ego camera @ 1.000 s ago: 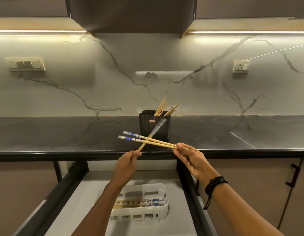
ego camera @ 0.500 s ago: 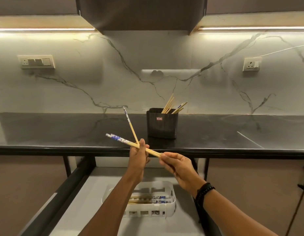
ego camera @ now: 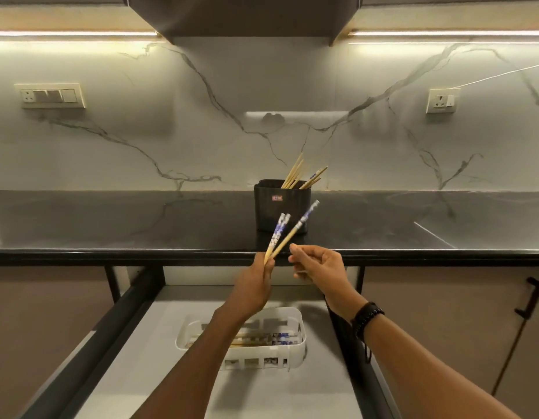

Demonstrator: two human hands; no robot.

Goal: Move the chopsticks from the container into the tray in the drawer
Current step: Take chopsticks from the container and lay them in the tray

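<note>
Drawer [ego camera: 159, 343] is hanging open under the counter [ego camera: 111, 225] edge, white tray [ego camera: 301, 328] lying toward its back. Black container [ego camera: 280, 213] is sitting mid-counter. L hand [ego camera: 256, 285] is gripping blue-tipped chopsticks [ego camera: 279, 234] above the tray. R hand [ego camera: 321, 269] is curling beside them, grip can't tell. Best: aligning tips, then lowering lengthwise. Vs 0.5 s ago: sticks no longer crossing btwn hands.

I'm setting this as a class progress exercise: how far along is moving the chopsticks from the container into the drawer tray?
Done: stored chopsticks lie in the white tray in the open drawer. In hand: the left hand grips blue-tipped chopsticks above the counter edge; the right hand is beside them. Left: placing those, then the wooden chopsticks standing in the black container.
</note>
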